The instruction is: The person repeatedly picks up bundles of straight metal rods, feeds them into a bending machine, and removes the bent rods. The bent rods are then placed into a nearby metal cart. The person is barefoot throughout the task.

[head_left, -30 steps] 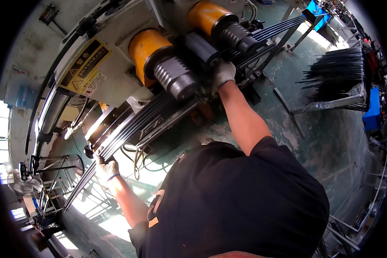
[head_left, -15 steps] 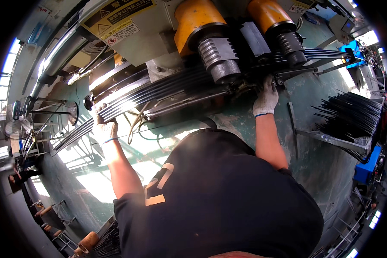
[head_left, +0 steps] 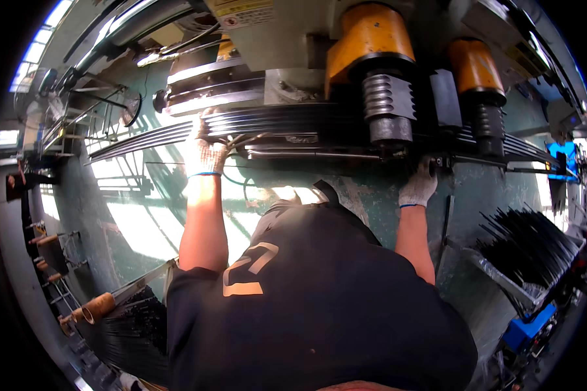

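Observation:
A bundle of long black rods (head_left: 274, 118) runs left to right across the front of a machine, its left ends sticking out past the frame. My left hand (head_left: 207, 155), in a pale knit glove, wraps round the bundle left of the machine's middle, thumb over the top. My right hand (head_left: 418, 187), gloved alike, reaches up beneath the right part of the machine, against a small black metal fitting (head_left: 442, 162). Its fingers are bent and darkened, and what they hold is hidden. Above the rods stand two orange cylinders (head_left: 376, 36) with ribbed metal ends (head_left: 388, 98).
At the right, a metal rack (head_left: 535, 296) holds many black rods. More dark rods (head_left: 127, 332) lie at the lower left beside a brown roll (head_left: 98, 307). A stand fan (head_left: 134, 109) is at the far left. Cables (head_left: 241, 140) hang below the bundle.
The view has turned, so the machine sits further right and the rods look more level. My left hand is further right along the bundle. My right hand stays by the fitting underneath.

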### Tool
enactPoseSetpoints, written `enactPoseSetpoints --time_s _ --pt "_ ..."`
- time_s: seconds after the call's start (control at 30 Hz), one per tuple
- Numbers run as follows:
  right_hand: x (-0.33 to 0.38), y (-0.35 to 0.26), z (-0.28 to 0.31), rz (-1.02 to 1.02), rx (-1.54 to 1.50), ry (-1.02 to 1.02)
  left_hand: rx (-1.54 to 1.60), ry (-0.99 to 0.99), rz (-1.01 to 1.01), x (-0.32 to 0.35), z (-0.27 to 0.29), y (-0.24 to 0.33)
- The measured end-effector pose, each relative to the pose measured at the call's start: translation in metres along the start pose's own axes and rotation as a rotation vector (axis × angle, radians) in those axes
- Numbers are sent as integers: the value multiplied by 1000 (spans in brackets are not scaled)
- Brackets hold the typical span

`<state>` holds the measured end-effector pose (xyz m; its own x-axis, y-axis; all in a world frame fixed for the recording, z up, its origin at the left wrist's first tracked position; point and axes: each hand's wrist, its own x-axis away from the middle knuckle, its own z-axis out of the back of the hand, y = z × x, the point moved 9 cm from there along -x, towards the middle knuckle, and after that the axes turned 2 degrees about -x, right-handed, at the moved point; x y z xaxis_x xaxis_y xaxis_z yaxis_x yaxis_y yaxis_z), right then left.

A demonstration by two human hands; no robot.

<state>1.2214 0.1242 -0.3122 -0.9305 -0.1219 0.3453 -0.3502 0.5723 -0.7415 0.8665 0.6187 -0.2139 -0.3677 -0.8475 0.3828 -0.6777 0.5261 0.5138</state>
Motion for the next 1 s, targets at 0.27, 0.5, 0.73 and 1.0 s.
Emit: enactPoseSetpoints --time_s 0.27,0.5,0.73,1.0 --pt "52 7 -23 92 533 142 230 -192 -59 -55 69 94" --pt "78 86 73 36 806 374 177 126 -288 -99 163 290" --pt "210 189 101 -421 841 570 -19 303 -423 -165 262 490" --pt "249 228 99 -593 895 254 -86 102 -400 -245 329 571"
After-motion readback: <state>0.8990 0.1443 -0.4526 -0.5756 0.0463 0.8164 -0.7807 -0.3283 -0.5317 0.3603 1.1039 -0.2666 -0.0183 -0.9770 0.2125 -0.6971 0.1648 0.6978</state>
